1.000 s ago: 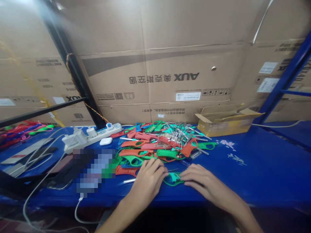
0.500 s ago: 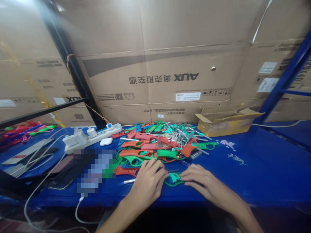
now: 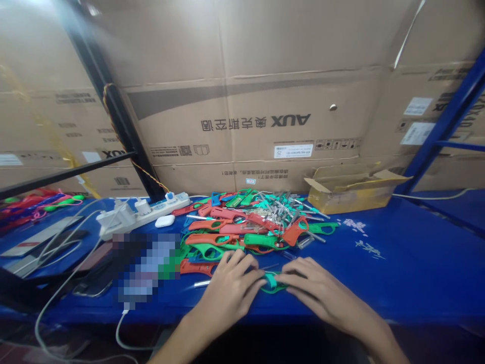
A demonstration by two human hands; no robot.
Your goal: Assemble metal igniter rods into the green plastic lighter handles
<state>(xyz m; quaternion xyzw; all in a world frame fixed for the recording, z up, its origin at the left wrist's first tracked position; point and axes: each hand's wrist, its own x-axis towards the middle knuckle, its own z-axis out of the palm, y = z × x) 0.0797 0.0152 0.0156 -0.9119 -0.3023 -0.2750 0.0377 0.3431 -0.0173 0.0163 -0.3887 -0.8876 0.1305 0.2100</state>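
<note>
Near the front of the table, a green lighter casing (image 3: 278, 289) is held between my two hands, with a teal piece (image 3: 270, 279) set at its middle. My left hand (image 3: 235, 283) is closed, gripping the casing's left end, and its fingers hide most of that part. From the right, my right hand (image 3: 316, 285) pinches at the casing, fingertips against the teal piece. A metal tube (image 3: 202, 284) pokes out beside my left wrist. Just beyond the hands lies a pile of red, orange and green lighter casings (image 3: 212, 239).
Teal parts with metal rods and wires (image 3: 282, 207) are heaped behind the casings. An open cardboard box (image 3: 352, 197) stands at the back right, small white pieces (image 3: 354, 226) in front of it. At left are a power strip (image 3: 151, 215), a white earbud case (image 3: 165, 221) and cables.
My right hand's fingertips have shifted slightly left, closer to my left hand. The teal piece appears turned and now sits between both sets of fingertips.
</note>
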